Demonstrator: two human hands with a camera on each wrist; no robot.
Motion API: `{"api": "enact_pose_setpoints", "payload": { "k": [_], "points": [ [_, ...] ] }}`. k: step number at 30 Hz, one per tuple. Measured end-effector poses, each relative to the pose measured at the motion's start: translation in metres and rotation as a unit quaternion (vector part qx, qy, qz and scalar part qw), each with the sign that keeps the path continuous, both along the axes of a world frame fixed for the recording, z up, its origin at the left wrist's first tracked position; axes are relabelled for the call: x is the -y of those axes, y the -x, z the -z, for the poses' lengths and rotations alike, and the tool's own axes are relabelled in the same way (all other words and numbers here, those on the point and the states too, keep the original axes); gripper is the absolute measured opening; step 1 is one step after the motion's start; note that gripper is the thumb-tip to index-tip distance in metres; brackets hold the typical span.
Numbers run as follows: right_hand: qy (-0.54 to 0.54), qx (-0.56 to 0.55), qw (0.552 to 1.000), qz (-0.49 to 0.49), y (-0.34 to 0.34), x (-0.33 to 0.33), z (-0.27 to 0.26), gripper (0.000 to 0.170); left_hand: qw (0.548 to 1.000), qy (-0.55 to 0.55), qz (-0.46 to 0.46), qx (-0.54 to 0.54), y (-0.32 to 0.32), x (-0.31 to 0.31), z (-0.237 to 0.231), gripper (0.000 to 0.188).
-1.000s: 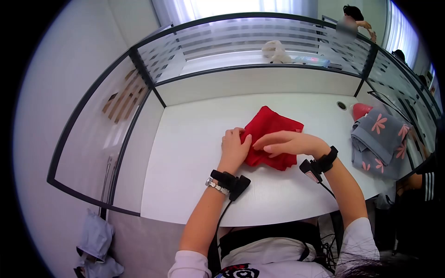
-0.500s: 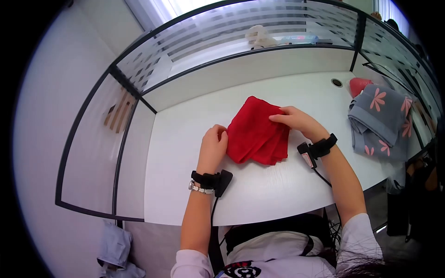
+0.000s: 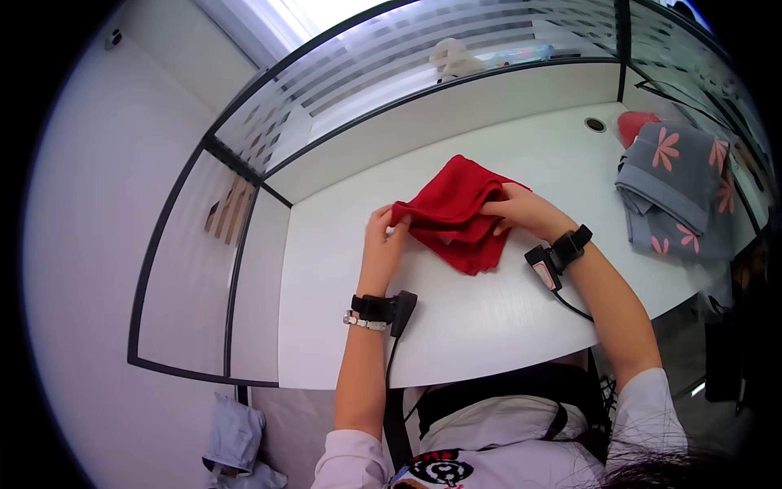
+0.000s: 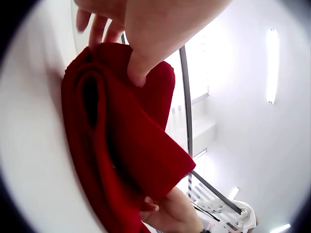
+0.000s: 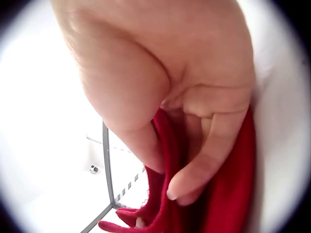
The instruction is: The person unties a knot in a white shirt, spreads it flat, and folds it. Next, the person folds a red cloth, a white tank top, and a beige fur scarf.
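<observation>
One red cloth (image 3: pixel 450 194), folded in layers, between left hand (image 3: pixel 381 253) and right hand (image 3: pixel 533 216), near the middle of the white counter (image 3: pixel 472 330). Left forearm (image 3: pixel 359 383): close to upright in the head view, running from the sleeve to the cloth's left corner. Left fingers: narrow, pinching that corner; thumb on one face, other fingers behind the edge, per the left wrist view. Corner raised, with a looped fold visible beneath it. Right forearm (image 3: pixel 619 318): slants inward from the lower right, wrist bent so that the hand points left. Right fingers: curled into the folds at the cloth's right side; one layer runs between thumb and fingers in the right wrist view. Near corner of cloth hangs or rests toward the person; contact with the counter there cannot be told. Each wrist carries a black strap with a camera; left one (image 3: pixel 383 310) sits just above a bracelet (image 3: pixel 364 323), right one (image 3: pixel 558 257) near the counter's right half. Grey flowered fabric (image 3: pixel 672 179) well apart, at right.
</observation>
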State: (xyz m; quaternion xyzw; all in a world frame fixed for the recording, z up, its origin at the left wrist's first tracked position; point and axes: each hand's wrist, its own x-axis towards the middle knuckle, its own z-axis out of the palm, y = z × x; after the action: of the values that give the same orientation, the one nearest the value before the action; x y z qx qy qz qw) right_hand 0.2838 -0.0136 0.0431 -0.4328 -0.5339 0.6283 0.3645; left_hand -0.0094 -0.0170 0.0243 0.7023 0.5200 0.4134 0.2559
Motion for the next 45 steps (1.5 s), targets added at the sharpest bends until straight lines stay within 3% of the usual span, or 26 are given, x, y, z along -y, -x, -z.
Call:
{"api": "enact_pose_setpoints", "payload": {
  "k": [1, 3, 6, 10, 15, 17, 21, 26, 32, 35, 38, 45],
  "points": [
    [0.001, -0.002, 1.0, 0.004, 0.0, 0.001, -0.001, 0.046, 0.993, -0.056, -0.044, -0.092, 0.004, -0.003, 0.003, 0.023],
    [0.016, 0.014, 0.996, -0.081, -0.001, 0.002, -0.004, 0.044, 0.98, -0.108, -0.111, -0.123, -0.011, 0.013, -0.014, 0.022],
    [0.012, 0.028, 0.991, -0.134, 0.005, 0.012, -0.014, 0.046, 0.994, -0.101, -0.014, -0.044, -0.016, 0.013, -0.022, 0.015],
    [0.048, 0.06, 0.984, -0.163, 0.016, 0.022, -0.023, 0.039, 0.998, -0.05, 0.029, -0.028, -0.027, 0.021, -0.027, 0.008],
    [0.065, -0.021, 0.991, -0.112, 0.024, 0.014, 0.003, 0.028, 0.995, -0.096, 0.036, -0.011, -0.033, 0.024, -0.031, 0.008],
    [0.104, -0.109, 0.985, -0.085, 0.025, 0.013, 0.006, 0.034, 0.996, -0.086, 0.009, 0.004, -0.036, 0.028, -0.033, 0.011],
    [0.142, -0.214, 0.965, -0.054, 0.029, 0.016, 0.009, 0.025, 0.996, -0.082, 0.041, 0.001, -0.042, 0.03, -0.036, 0.012],
    [0.176, -0.184, 0.965, -0.066, 0.029, 0.014, 0.008, 0.025, 0.993, -0.076, 0.093, 0.019, -0.046, 0.034, -0.036, 0.02],
    [0.227, -0.254, 0.94, -0.03, 0.028, 0.014, 0.009, 0.024, 0.986, -0.103, 0.13, 0.004, -0.045, 0.034, -0.038, 0.022],
    [0.205, -0.286, 0.936, -0.026, 0.028, 0.016, 0.008, 0.025, 0.985, -0.123, 0.121, 0.001, -0.047, 0.034, -0.039, 0.017],
    [0.161, -0.245, 0.953, -0.073, 0.027, 0.021, -0.004, 0.029, 0.984, -0.123, 0.127, 0.005, -0.047, 0.037, -0.041, 0.015],
    [0.103, -0.18, 0.975, -0.076, 0.031, 0.017, 0.011, 0.026, 0.985, -0.115, 0.126, 0.002, -0.05, 0.039, -0.042, 0.017]
  ]
}}
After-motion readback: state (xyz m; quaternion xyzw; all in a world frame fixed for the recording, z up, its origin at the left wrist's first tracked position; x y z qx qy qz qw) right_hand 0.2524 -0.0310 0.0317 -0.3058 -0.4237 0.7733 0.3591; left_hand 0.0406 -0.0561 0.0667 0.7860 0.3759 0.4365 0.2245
